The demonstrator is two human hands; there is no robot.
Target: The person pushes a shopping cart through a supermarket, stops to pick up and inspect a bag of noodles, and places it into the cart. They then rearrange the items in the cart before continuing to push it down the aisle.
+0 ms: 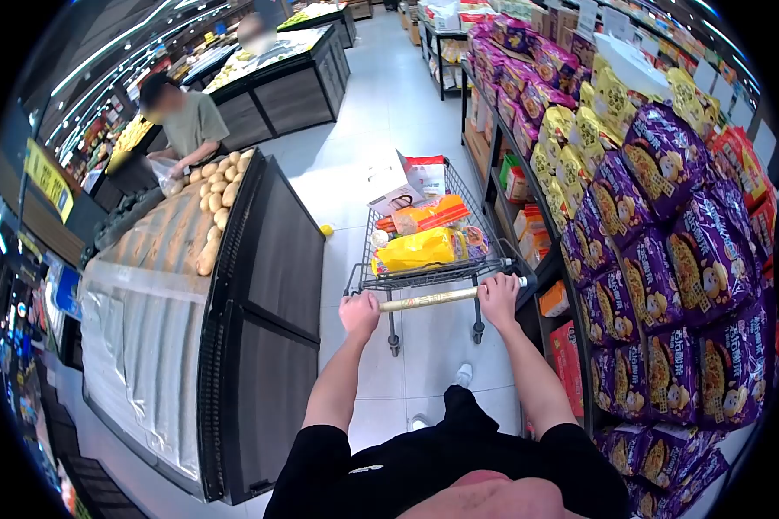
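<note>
Both my hands grip the handle [426, 300] of a shopping cart [424, 278]. My left hand [360, 313] is wrapped round its left end, and my right hand [498, 298] is closed near its right end. Inside the cart lie a yellow package [415, 252] and, behind it, an orange package [424, 214]. A white box [393, 183] leans at the far left of the basket, beside a red and white bag [427, 176]. The undersides of these goods are hidden.
A produce stand [260, 259] with potatoes [221, 186] is on the left, where a person [186, 125] holds a plastic bag. Shelves with purple snack bags [658, 281] and yellow bags [576, 143] line the right, close to the cart. A tiled aisle [385, 95] runs ahead between the displays.
</note>
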